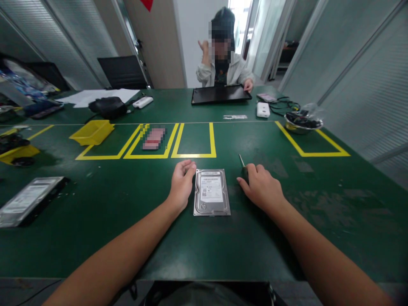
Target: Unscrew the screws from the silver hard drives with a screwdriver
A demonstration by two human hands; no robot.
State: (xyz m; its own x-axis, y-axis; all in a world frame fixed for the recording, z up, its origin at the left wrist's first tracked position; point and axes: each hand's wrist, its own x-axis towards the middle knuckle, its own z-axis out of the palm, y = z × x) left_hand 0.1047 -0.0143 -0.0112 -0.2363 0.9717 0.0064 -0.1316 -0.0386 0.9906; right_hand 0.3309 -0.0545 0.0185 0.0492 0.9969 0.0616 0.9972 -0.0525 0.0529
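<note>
A silver hard drive (213,193) with a white label lies flat on the green table in front of me. Along its left edge rests my left hand (184,183), its fingers curled together near the drive's upper left corner; whether they pinch anything is hidden. To the right of the drive, apart from it, my right hand (262,185) is closed around a screwdriver (242,162). Only the thin metal shaft and a bit of dark handle show, with the tip pointing away from me.
Yellow tape rectangles mark the table. Beyond my left hand are a yellow bin (93,132) and a pixelated pink item (154,139). Another hard drive (30,199) lies far left. A metal bowl (302,123) of dark parts stands right. Opposite, a person holds a black tray (221,94).
</note>
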